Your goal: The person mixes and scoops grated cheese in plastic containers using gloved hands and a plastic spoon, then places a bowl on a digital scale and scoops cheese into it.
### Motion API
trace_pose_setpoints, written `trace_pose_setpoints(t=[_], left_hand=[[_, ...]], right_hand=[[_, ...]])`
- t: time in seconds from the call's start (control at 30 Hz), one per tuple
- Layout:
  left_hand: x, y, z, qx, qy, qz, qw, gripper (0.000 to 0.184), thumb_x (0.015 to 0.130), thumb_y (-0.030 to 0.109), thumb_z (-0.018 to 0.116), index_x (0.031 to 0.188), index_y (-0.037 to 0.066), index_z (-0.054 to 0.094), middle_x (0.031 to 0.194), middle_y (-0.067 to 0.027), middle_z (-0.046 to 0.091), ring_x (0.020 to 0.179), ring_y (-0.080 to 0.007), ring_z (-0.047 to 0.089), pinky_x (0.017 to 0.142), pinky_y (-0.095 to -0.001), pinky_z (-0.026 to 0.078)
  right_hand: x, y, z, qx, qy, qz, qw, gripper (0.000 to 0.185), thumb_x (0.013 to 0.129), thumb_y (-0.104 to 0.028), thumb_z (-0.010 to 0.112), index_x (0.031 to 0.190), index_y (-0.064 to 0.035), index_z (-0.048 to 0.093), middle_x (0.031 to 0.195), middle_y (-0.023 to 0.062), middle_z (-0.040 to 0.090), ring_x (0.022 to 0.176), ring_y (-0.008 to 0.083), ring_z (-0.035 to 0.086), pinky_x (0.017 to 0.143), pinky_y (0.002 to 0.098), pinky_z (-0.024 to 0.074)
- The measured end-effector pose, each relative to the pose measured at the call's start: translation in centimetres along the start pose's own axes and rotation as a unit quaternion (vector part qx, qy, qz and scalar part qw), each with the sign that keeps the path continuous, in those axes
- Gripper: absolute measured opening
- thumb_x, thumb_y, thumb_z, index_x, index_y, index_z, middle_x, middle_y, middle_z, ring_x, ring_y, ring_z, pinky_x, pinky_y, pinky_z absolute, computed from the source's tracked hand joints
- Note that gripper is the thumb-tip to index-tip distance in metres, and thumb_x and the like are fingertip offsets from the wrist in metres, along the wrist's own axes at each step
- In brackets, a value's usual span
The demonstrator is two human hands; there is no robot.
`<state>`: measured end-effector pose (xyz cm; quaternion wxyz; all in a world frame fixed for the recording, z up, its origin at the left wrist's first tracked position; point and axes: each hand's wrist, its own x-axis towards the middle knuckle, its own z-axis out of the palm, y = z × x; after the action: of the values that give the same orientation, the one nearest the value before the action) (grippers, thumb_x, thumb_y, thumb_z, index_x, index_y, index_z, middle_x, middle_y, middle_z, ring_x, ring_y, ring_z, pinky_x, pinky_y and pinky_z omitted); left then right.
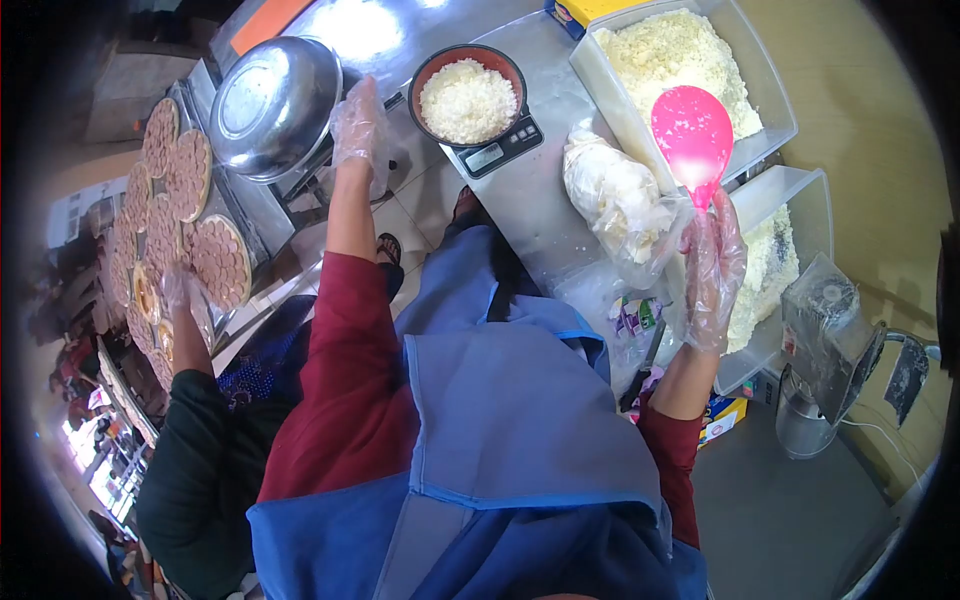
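My right hand point(714, 262), in a clear plastic glove, grips the handle of a pink plastic serving spoon point(692, 135). The spoon's head overlaps a clear bin point(783, 120) of grated cheese point(665, 50). My left hand point(360, 128), also gloved, has its fingers stretched out beside the rim of an upturned metal bowl point(268, 105); whether it touches the rim I cannot tell. Between my hands, a dark bowl with a reddish inside point(425, 72) holds grated cheese point(468, 100) and sits on a digital scale point(505, 148).
Below the first bin stands a second clear bin point(822, 215) of grated cheese. A plastic bag with pale contents point(605, 190) lies on the metal table point(530, 215). At left, another person's gloved hand point(182, 290) is over several topped pizzas point(215, 262). A coated machine point(822, 310) stands at right.
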<state>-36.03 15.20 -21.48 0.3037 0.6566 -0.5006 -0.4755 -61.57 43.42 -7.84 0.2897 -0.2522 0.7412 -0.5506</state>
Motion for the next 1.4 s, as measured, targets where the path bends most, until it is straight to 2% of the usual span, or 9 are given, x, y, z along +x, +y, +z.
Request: trace_pose_setpoints(t=[0.37,0.5,0.63,0.7,0.8,1.07,1.17,1.23,1.4], left_hand=[[-1.1,-1.8,-3.2,0.031,-0.006,-0.006,0.999,0.059,0.087,0.049,0.047,0.124,0.003,0.056,0.112,-0.0157,0.06,0.089,-0.0201,0.058,0.071,-0.0328,0.046],[-1.9,-1.9,-1.9,0.019,-0.028,0.034,0.999,0.058,0.088,0.047,0.049,0.125,0.003,0.055,0.114,-0.0156,0.06,0.094,-0.0225,0.058,0.073,-0.0342,0.047],[-2.4,-2.0,0.5,-0.028,-0.027,0.065,0.997,0.052,0.091,0.042,0.05,0.125,0.003,0.055,0.117,-0.0141,0.06,0.1,-0.0239,0.058,0.078,-0.0357,0.047],[-2.5,-2.3,1.8,-0.036,-0.024,0.08,0.996,0.049,0.094,0.039,0.047,0.125,0.002,0.054,0.118,-0.0148,0.059,0.106,-0.0244,0.057,0.084,-0.0363,0.047],[-1.8,-3.1,4.0,-0.008,0.018,0.25,0.968,0.047,0.099,0.032,0.035,0.125,-0.003,0.051,0.12,-0.0192,0.058,0.113,-0.0233,0.054,0.095,-0.033,0.042],[-6.9,3.2,7.3,-0.233,0.032,0.081,0.969,0.059,0.101,0.041,0.014,0.135,0.001,0.041,0.129,-0.0131,0.05,0.12,-0.0219,0.046,0.104,-0.0327,0.034],[-4.7,0.2,7.7,-0.333,0.012,0.066,0.94,0.064,0.101,0.043,0.01,0.135,-0.002,0.04,0.131,-0.0141,0.048,0.121,-0.0222,0.045,0.105,-0.0329,0.033],[-4.6,-0.1,7.6,-0.324,0.006,0.077,0.943,0.064,0.101,0.043,0.009,0.135,-0.002,0.04,0.13,-0.0137,0.049,0.121,-0.0224,0.045,0.105,-0.0333,0.033],[-5.0,0.5,7.3,-0.305,-0.009,0.091,0.948,0.066,0.1,0.046,0.008,0.137,0.001,0.038,0.133,-0.0125,0.046,0.123,-0.0224,0.043,0.108,-0.0341,0.031]], right_hand=[[0.4,0.0,2.3,-0.003,-0.041,-0.001,0.999,0.041,0.093,-0.014,0.055,0.13,0.0005,0.048,0.075,-0.001,0.049,0.067,0.0064,0.043,0.061,0.0211,0.0366],[1.4,-0.4,4.9,-0.117,-0.076,-0.102,0.985,0.038,0.093,-0.016,0.054,0.128,-0.0006,0.052,0.068,-0.0004,0.047,0.063,0.0069,0.043,0.056,0.0239,0.0378],[3.7,0.8,9.4,-0.383,-0.092,-0.192,0.899,0.033,0.09,-0.021,0.055,0.12,-0.0056,0.058,0.061,0.0112,0.052,0.054,0.0199,0.053,0.054,0.0348,0.043],[5.0,3.9,11.9,-0.43,0.051,-0.457,0.777,0.025,0.089,-0.021,0.054,0.11,-0.0093,0.063,0.06,0.0138,0.055,0.054,0.0273,0.056,0.053,0.0407,0.0447],[5.4,3.9,14.5,-0.464,-0.002,-0.406,0.787,0.016,0.086,-0.018,0.057,0.097,-0.0101,0.065,0.062,0.0095,0.058,0.054,0.0261,0.058,0.051,0.0397,0.0453],[5.7,5.8,17.9,-0.382,-0.032,-0.481,0.788,0.015,0.084,-0.02,0.056,0.086,-0.0074,0.063,0.07,0.0157,0.061,0.065,0.0325,0.061,0.059,0.0443,0.0477],[5.8,5.1,18.9,-0.422,-0.154,-0.328,0.831,0.019,0.086,-0.022,0.053,0.081,-0.0056,0.061,0.078,0.0174,0.064,0.074,0.0354,0.062,0.066,0.046,0.0483],[6.4,3.4,19.2,-0.463,-0.255,-0.118,0.841,0.025,0.088,-0.025,0.051,0.088,-0.0029,0.063,0.086,0.0208,0.064,0.082,0.0385,0.062,0.072,0.0472,0.0483],[7.5,4.1,16.7,-0.352,-0.257,-0.104,0.894,0.038,0.09,-0.033,0.051,0.107,-0.0012,0.062,0.088,0.0249,0.063,0.086,0.0406,0.062,0.075,0.0447,0.0482]])
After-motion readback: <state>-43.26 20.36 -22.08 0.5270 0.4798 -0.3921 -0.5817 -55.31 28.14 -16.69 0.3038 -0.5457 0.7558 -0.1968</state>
